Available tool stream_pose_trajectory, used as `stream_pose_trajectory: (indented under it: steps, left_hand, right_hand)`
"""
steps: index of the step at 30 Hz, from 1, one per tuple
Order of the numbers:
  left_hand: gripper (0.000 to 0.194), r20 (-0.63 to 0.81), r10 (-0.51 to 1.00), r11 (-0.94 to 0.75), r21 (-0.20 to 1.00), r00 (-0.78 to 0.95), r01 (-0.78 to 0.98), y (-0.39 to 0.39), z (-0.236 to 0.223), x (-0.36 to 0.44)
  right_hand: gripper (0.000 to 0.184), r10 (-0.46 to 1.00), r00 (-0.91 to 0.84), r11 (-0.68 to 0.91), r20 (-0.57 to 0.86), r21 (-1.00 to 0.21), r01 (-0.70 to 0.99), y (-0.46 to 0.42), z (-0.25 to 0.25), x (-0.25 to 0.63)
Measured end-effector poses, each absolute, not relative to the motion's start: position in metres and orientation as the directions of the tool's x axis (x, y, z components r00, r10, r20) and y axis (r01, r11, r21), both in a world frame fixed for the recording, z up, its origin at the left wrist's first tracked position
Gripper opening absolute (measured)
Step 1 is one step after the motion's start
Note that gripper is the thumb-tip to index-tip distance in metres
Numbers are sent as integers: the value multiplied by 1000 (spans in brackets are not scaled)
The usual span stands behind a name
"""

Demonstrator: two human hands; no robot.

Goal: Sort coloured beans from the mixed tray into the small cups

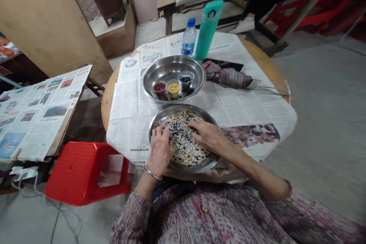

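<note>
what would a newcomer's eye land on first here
Probably the red stool, left of the table, and the teal flask at the table's far side. Next, the speckled grains in the near tray, between the left hand and right hand. Just beyond, the far tray holds cups of red, yellow and dark beans.

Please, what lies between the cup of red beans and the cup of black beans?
In the head view, a cup of yellow beans stands between them, inside the farther metal basin.

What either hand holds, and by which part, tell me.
Left hand and right hand are at the mixed grains; whether either pinches any cannot be told.
</note>
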State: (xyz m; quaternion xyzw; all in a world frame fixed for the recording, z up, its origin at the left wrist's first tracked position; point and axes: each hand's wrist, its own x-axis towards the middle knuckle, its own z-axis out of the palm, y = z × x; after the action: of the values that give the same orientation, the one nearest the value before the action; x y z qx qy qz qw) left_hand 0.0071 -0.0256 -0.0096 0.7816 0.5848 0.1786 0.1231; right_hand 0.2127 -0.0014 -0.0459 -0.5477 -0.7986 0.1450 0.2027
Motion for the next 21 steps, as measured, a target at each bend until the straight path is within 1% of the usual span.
stream_pose_trajectory:
  steps: [3,6,8,11,13,15,18,21]
  left_hand:
    - [36,63,949,-307,420,310,854,-13,-15,18]
    - [30,20,946,-289,499,322,817,-5,-19,30]
    - [30,-16,964,-206,588,266,782,-2,-19,34]
    - [30,-93,982,-40,740,161,671,-2,-15,32]
    - [25,-141,982,40,798,123,601,-5,-12,27]
    - [21,-174,976,70,818,129,571,-12,-9,22]
    - [18,-146,968,2,817,204,576,-26,-4,16]
    - [18,-36,943,-183,776,332,603,-43,1,12]
  right_hand:
    - [34,922,-352,385,162,-484,786,4,-53,203]
    - [35,927,-357,362,117,-531,766,8,-52,187]
    - [35,948,-313,282,56,-602,747,12,-48,181]
    - [33,966,-257,147,-36,-740,656,15,-40,179]
    - [30,964,-256,99,-68,-805,585,12,-33,182]
    - [28,961,-264,77,-81,-840,538,4,-27,184]
    - [26,953,-294,85,-79,-857,508,-15,-20,187]
    - [25,927,-374,208,16,-852,480,-34,-20,191]
